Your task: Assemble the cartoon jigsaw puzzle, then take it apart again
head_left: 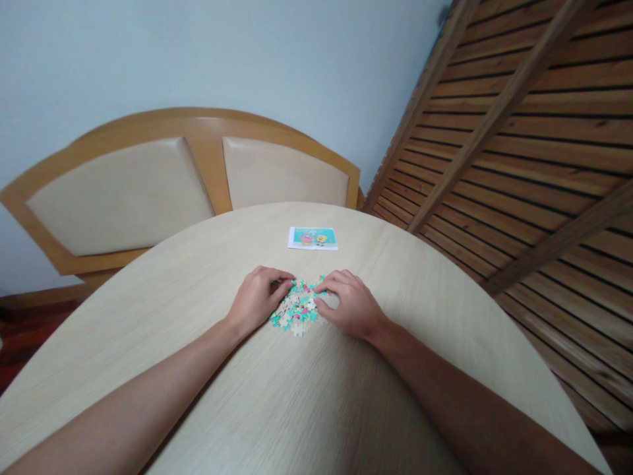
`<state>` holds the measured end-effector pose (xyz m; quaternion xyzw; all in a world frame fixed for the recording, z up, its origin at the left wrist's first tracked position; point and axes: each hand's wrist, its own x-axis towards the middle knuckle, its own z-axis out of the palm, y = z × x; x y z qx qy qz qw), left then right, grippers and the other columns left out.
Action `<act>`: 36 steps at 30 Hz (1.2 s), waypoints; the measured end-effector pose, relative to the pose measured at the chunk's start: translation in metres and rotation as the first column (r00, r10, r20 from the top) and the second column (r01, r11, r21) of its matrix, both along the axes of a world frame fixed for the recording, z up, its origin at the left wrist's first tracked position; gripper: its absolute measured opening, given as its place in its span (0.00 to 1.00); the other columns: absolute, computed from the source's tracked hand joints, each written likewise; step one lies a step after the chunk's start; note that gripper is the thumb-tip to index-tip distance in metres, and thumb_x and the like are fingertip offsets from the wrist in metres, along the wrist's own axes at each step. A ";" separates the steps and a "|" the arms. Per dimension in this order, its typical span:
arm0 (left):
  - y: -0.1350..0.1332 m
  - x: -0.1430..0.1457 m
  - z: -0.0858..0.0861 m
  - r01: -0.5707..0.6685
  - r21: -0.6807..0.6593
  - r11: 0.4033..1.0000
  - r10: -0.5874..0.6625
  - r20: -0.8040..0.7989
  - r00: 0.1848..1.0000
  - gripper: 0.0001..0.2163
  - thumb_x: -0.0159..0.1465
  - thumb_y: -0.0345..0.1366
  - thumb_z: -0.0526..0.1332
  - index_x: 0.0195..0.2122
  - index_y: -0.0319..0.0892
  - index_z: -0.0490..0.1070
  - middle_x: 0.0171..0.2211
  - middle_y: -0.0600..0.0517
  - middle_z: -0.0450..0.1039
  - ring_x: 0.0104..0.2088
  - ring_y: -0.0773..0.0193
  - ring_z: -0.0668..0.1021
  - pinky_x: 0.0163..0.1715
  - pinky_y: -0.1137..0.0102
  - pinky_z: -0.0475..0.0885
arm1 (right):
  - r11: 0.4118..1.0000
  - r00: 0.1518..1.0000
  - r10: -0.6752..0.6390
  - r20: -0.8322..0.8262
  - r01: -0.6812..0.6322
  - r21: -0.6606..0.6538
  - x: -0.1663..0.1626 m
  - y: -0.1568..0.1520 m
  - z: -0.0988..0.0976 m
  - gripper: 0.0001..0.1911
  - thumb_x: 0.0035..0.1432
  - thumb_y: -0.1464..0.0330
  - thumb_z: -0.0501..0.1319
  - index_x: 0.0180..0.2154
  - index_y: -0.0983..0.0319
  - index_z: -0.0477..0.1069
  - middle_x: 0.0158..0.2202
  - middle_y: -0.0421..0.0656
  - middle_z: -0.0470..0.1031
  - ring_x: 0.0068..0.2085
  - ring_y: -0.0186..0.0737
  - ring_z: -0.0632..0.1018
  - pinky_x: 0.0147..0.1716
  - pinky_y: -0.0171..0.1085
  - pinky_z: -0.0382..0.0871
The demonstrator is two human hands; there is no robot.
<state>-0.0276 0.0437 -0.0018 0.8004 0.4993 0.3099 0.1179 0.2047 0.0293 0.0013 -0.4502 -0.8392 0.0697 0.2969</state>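
A loose pile of jigsaw puzzle pieces (pixel 299 309) in turquoise, white and pink lies on the round table between my two hands. My left hand (pixel 258 295) rests at the pile's left edge, its thumb and fingers stretched toward the pieces with a gap between them. On the opposite side, my right hand (pixel 349 302) is open, thumb apart from the fingers, with the fingertips at the pieces. No piece can be seen held in either hand. Beyond the pile lies a picture card (pixel 315 238) showing a pink and a yellow cartoon figure on turquoise.
The pale wooden table (pixel 208 389) has a curved far edge. Behind it stands a bench backrest (pixel 200 125) with cream pads, against a light wall (pixel 237 53). A slatted wooden screen (pixel 524 145) rises along the right side.
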 end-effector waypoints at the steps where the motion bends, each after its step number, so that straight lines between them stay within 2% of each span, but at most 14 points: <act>1: 0.000 0.000 0.000 0.006 -0.008 1.000 -0.006 0.000 1.000 0.09 0.67 0.37 0.62 0.44 0.46 0.80 0.39 0.50 0.82 0.42 0.53 0.79 0.45 0.58 0.73 | 1.000 1.000 0.006 -0.009 -0.006 -0.007 0.000 0.000 0.000 0.06 0.56 0.67 0.67 0.38 0.58 0.79 0.39 0.44 0.78 0.44 0.45 0.76 0.47 0.42 0.67; 8: -0.004 0.005 0.003 0.043 0.000 0.999 -0.043 -0.017 0.999 0.07 0.62 0.37 0.63 0.39 0.44 0.77 0.38 0.48 0.80 0.41 0.54 0.77 0.44 0.58 0.72 | 0.997 0.997 0.074 -0.026 -0.074 -0.019 0.001 0.001 -0.004 0.09 0.54 0.64 0.70 0.39 0.57 0.81 0.40 0.44 0.78 0.45 0.44 0.75 0.47 0.43 0.68; 12: -0.006 0.006 0.004 0.130 0.010 0.992 -0.129 -0.053 0.990 0.04 0.58 0.35 0.64 0.34 0.43 0.73 0.44 0.48 0.78 0.45 0.52 0.76 0.50 0.55 0.69 | 0.995 0.992 0.101 -0.073 -0.103 -0.019 0.001 0.002 -0.003 0.05 0.55 0.66 0.70 0.36 0.57 0.80 0.39 0.43 0.78 0.45 0.43 0.76 0.47 0.42 0.68; 15: -0.008 0.006 0.005 0.173 0.008 0.985 -0.172 -0.061 0.983 0.02 0.57 0.33 0.63 0.32 0.43 0.72 0.47 0.48 0.76 0.49 0.51 0.75 0.52 0.54 0.68 | 0.991 0.976 0.116 -0.184 -0.127 -0.047 0.001 0.005 -0.003 0.01 0.55 0.69 0.69 0.32 0.58 0.79 0.34 0.42 0.79 0.41 0.42 0.77 0.46 0.41 0.68; 17: -0.009 0.006 0.006 0.190 0.006 0.982 -0.190 -0.062 0.980 0.01 0.57 0.32 0.63 0.31 0.43 0.72 0.48 0.48 0.76 0.49 0.51 0.75 0.53 0.54 0.68 | 0.991 0.949 0.059 -0.308 -0.093 -0.094 0.002 0.009 -0.004 0.03 0.56 0.69 0.67 0.30 0.59 0.77 0.32 0.41 0.80 0.38 0.40 0.78 0.43 0.40 0.70; 21: -0.009 0.006 0.008 0.206 0.009 0.979 -0.205 -0.044 0.978 0.01 0.57 0.31 0.62 0.31 0.44 0.72 0.47 0.48 0.77 0.48 0.52 0.76 0.52 0.54 0.69 | 0.977 0.863 -0.171 -0.476 0.085 -0.197 0.006 0.018 -0.010 0.05 0.56 0.65 0.64 0.30 0.60 0.76 0.30 0.41 0.81 0.33 0.40 0.79 0.37 0.38 0.72; 27: -0.009 0.006 0.008 0.258 0.036 0.965 -0.258 -0.011 0.966 0.03 0.60 0.30 0.61 0.31 0.44 0.73 0.43 0.50 0.78 0.45 0.56 0.77 0.50 0.58 0.69 | 0.932 0.841 -0.355 -0.409 0.283 -0.227 0.013 0.021 -0.010 0.06 0.56 0.64 0.63 0.30 0.60 0.74 0.31 0.43 0.81 0.35 0.43 0.80 0.39 0.41 0.72; 32: -0.010 0.006 0.009 0.264 0.050 0.963 -0.265 0.008 0.964 0.05 0.65 0.33 0.59 0.34 0.43 0.74 0.38 0.49 0.78 0.41 0.58 0.77 0.46 0.61 0.70 | 0.920 0.873 -0.392 -0.290 0.365 -0.146 0.019 0.019 -0.006 0.05 0.57 0.66 0.62 0.30 0.59 0.75 0.33 0.42 0.81 0.36 0.43 0.79 0.38 0.40 0.70; 36: -0.009 0.007 0.009 0.272 0.049 0.961 -0.273 0.009 0.962 0.07 0.68 0.37 0.59 0.36 0.44 0.76 0.36 0.49 0.78 0.39 0.59 0.77 0.44 0.62 0.70 | 0.921 0.902 -0.388 -0.191 0.376 -0.100 0.020 0.019 -0.007 0.04 0.58 0.67 0.62 0.31 0.58 0.75 0.34 0.42 0.80 0.37 0.43 0.79 0.38 0.40 0.68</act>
